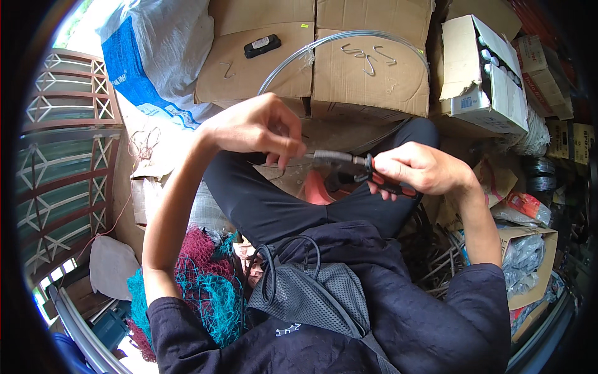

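Note:
My right hand [414, 167] is wrapped round the red and black handles of a pair of pliers [339, 157], whose jaws point left. Close to the tip of the jaws, my left hand [258, 131] has its thumb and fingers pinched on a thin wire [309, 155], only a short bit of which shows. Behind both hands a coil of grey wire [349, 34] arches over the cardboard boxes. Several bent wire hooks [369, 59] lie on the right-hand box, and one more hook [229, 70] lies on the left-hand box.
A black case [262, 46] rests on the left cardboard box [215, 87]. White sacking [180, 43] stands at the far left, an open carton of bottles [483, 81] at the far right. Teal and maroon netting [208, 293] is bundled by my left arm. A grey mesh pouch [311, 293] lies on my lap.

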`<move>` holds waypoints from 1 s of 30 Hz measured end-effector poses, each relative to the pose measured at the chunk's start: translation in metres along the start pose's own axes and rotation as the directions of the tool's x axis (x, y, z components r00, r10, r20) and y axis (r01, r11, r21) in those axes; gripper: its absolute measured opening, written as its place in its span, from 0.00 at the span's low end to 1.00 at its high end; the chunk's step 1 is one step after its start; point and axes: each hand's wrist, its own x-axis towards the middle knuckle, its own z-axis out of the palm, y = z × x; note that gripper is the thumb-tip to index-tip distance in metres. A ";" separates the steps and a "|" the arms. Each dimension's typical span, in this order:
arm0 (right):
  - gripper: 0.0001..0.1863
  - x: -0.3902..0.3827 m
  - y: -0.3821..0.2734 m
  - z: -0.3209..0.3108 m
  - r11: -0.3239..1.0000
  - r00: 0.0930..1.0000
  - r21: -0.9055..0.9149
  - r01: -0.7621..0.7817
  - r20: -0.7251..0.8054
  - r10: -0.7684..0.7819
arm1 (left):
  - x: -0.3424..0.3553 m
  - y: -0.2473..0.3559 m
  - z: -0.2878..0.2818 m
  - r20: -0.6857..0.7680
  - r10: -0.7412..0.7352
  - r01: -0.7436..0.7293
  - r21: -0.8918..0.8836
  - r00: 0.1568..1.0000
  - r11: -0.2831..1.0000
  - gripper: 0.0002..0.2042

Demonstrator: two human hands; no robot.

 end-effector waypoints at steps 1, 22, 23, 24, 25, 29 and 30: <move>0.25 0.001 -0.001 0.003 1.000 1.000 -0.017 0.001 0.024 0.000 | 0.003 0.001 -0.001 -0.001 -0.002 0.002 0.001 1.000 1.000 0.14; 0.22 -0.012 -0.008 0.011 0.993 0.997 0.087 0.075 0.005 -0.075 | -0.019 0.024 0.023 0.050 -0.014 0.013 0.016 0.999 1.000 0.19; 0.22 -0.011 -0.010 0.011 0.993 0.997 0.086 0.076 0.007 -0.077 | -0.021 0.020 0.022 0.009 0.009 -0.009 -0.010 1.000 1.000 0.19; 0.22 -0.009 -0.012 0.013 0.992 0.995 0.082 0.097 -0.012 -0.096 | -0.023 0.018 0.022 -0.032 0.031 -0.033 -0.035 0.999 0.999 0.19; 0.22 -0.009 -0.013 0.016 0.990 0.993 0.078 0.118 -0.031 -0.116 | -0.024 0.017 0.023 -0.034 0.030 -0.031 -0.035 0.999 0.999 0.19; 0.21 -0.010 -0.004 0.030 0.988 0.991 0.096 0.119 -0.068 -0.113 | -0.026 0.004 0.036 -0.078 0.072 -0.087 -0.217 0.994 0.972 0.20; 0.21 -0.011 -0.004 0.034 0.990 0.993 0.103 0.094 -0.074 -0.087 | -0.026 -0.002 0.041 -0.095 0.093 -0.116 -0.279 0.991 0.953 0.19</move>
